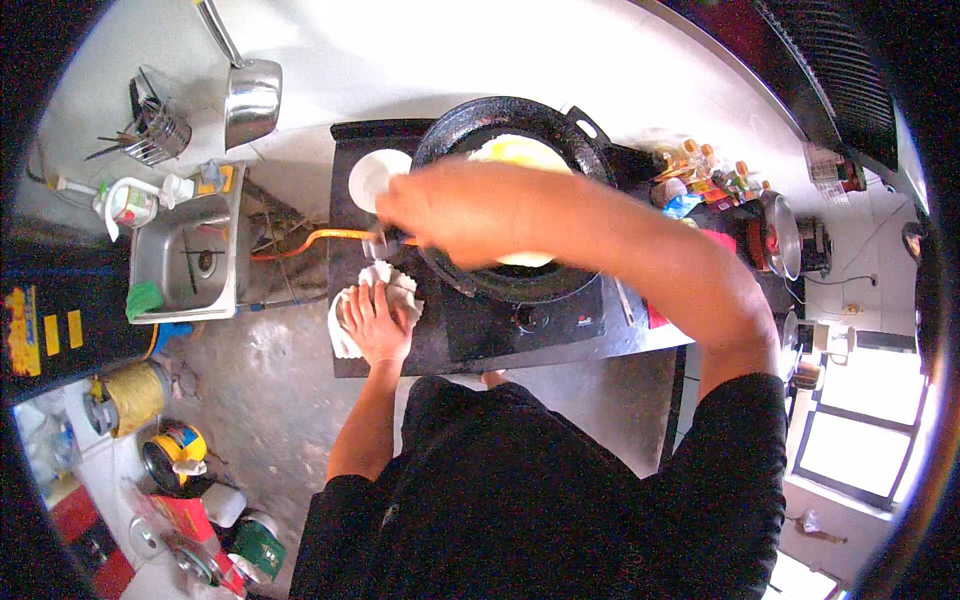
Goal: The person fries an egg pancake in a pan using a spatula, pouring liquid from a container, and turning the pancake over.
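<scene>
My left hand [379, 322] lies flat, fingers spread, on a crumpled white cloth [346, 341] at the left front of the black stove top [409, 349]. Blurred by motion, my right hand [442, 214] reaches left across a large black wok [491, 116]. Its fingertips are beside a white bowl [367, 184], bent downward. A small greyish object [373, 246] shows just below them, too smeared to name or to tell whether it is held. In the wok lies a pale round of food, yellow at the top [517, 150], partly hidden by my right forearm.
An orange gas hose [330, 234] runs from the stove's left side toward a steel sink [184, 259]. A saucepan [255, 101] hangs on the wall near a utensil holder [161, 135]. Bottles [705, 161] and a metal pan [784, 236] stand at right. A range hood [832, 75] juts overhead.
</scene>
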`<state>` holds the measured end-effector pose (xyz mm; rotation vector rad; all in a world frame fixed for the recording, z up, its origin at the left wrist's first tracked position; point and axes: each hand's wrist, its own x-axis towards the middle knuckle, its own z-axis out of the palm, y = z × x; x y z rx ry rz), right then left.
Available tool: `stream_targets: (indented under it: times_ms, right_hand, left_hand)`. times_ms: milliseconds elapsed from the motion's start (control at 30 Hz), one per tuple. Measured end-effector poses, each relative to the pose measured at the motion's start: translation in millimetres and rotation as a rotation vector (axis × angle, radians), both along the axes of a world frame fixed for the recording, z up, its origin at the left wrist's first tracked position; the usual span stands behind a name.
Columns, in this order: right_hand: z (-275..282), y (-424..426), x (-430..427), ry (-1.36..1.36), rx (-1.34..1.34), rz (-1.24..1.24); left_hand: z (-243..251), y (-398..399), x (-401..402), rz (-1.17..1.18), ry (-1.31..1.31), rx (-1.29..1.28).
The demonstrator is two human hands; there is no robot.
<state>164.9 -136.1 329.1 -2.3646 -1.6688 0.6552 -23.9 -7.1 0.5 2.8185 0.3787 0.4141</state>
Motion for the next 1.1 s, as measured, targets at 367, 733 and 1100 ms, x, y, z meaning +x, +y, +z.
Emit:
stream_targets:
  times_ms: [367,733,1100]
  right_hand:
    - [79,-122,-132,-0.071,0.137,-0.394]
    - [-28,-214,-187,1.126,1.407,-0.801]
    - [-59,-157,-181,0.635,0.811,-1.415]
  left_hand:
    - [2,1,-1,-0.013,0.001,0.008]
    - [4,2,0,-0.07,-0.047,0.02]
    - [-7,25,-11,-0.252,-0.072,-0.056]
